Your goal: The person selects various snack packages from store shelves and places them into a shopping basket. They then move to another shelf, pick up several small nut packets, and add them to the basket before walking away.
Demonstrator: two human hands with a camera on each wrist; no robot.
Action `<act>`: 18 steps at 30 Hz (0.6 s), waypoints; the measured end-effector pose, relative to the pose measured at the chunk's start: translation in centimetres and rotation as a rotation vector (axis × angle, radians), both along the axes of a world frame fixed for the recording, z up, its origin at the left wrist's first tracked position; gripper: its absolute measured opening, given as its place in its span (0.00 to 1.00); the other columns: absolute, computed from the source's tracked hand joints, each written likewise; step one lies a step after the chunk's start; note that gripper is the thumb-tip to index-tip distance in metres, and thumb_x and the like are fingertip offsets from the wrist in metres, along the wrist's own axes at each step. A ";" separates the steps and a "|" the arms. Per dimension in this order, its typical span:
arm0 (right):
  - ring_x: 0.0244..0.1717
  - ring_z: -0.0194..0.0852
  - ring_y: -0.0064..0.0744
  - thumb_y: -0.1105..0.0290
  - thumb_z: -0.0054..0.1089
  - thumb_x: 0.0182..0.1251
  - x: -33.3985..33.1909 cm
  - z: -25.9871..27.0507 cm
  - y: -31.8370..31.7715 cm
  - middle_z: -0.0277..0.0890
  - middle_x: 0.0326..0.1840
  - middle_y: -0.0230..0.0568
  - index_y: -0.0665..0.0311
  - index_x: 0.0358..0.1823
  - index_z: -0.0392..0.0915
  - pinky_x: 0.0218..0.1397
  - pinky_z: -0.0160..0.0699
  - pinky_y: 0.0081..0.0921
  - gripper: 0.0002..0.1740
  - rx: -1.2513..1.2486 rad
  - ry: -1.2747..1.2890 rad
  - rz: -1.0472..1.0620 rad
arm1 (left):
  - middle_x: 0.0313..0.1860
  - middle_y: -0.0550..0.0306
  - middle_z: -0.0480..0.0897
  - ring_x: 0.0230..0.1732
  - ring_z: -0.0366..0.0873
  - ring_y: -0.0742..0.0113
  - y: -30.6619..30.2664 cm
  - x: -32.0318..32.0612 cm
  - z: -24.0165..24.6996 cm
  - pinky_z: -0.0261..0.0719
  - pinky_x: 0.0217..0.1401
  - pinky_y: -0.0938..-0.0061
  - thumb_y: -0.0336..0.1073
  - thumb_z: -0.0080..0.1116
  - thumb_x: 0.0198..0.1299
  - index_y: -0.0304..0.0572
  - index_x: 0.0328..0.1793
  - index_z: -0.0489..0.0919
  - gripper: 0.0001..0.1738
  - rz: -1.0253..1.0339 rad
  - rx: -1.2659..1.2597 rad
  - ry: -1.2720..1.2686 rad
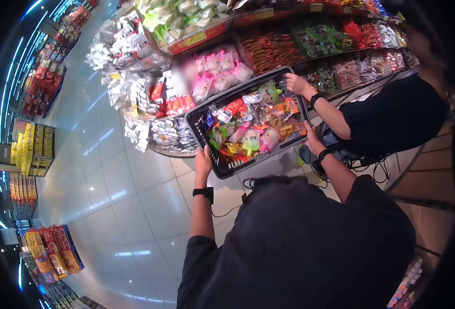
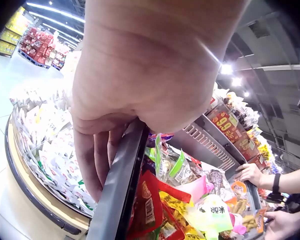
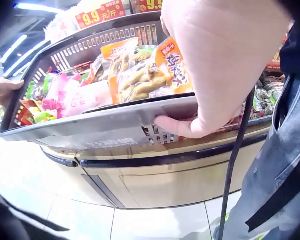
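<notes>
A dark grey plastic shopping basket (image 3: 110, 134), full of packaged snacks, is held up off the floor in front of me. My left hand (image 1: 203, 160) grips its left end, and in the left wrist view the fingers (image 2: 85, 162) curl over the rim. At the opposite end my right hand (image 1: 315, 140) holds the rim, with the thumb on the outer wall in the right wrist view. Inside lie a white pouch with a green spout (image 1: 250, 141), pink pouches (image 1: 269, 139) and orange-labelled bags (image 3: 145, 82). Another person's hand (image 1: 298, 84) grips the far right corner.
Beyond the basket, a curved display shelf holds pink-and-white pouches (image 1: 219, 64), white packets (image 1: 173, 134) and brown snack sticks (image 1: 271, 51). The other person in dark clothing (image 1: 397, 116) stands close on the right. Tiled floor (image 1: 129, 195) and stacked goods (image 1: 52, 252) lie to the left.
</notes>
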State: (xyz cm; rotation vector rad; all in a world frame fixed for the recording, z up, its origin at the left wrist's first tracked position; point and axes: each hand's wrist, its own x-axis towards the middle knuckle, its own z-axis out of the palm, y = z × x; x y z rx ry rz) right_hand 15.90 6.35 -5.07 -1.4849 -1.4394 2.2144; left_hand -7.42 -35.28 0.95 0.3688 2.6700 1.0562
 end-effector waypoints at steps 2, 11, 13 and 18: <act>0.82 0.37 0.54 0.29 0.55 0.62 -0.3 2.4 -1.3 0.35 0.84 0.46 0.57 0.79 0.40 0.72 0.50 0.71 0.57 0.082 -0.036 -0.036 | 0.39 0.26 0.82 0.45 0.78 0.27 -0.2 -0.5 -1.2 0.74 0.46 0.45 0.54 0.44 0.75 0.26 0.50 0.71 0.29 -0.021 0.013 0.010; 0.79 0.47 0.56 0.30 0.51 0.64 -0.5 -0.4 -0.1 0.30 0.85 0.50 0.52 0.82 0.23 0.58 0.79 0.49 0.61 0.021 -0.054 0.027 | 0.51 0.24 0.80 0.56 0.75 0.27 -0.1 -0.3 -1.0 0.72 0.58 0.47 0.58 0.44 0.74 0.27 0.58 0.72 0.33 0.043 0.031 -0.070; 0.76 0.54 0.54 0.29 0.53 0.62 -1.2 -0.2 0.2 0.33 0.84 0.52 0.51 0.82 0.20 0.55 0.80 0.48 0.65 0.082 -0.150 0.031 | 0.50 0.24 0.80 0.55 0.76 0.27 0.0 -0.8 -2.0 0.72 0.56 0.47 0.57 0.44 0.74 0.28 0.57 0.72 0.32 0.025 0.053 0.037; 0.80 0.44 0.57 0.28 0.51 0.62 -0.5 1.9 -1.2 0.30 0.85 0.49 0.47 0.82 0.25 0.70 0.60 0.63 0.61 -0.039 -0.010 0.001 | 0.48 0.23 0.80 0.54 0.76 0.27 0.1 -0.4 -2.1 0.73 0.55 0.48 0.57 0.43 0.74 0.24 0.58 0.71 0.34 0.045 0.016 0.052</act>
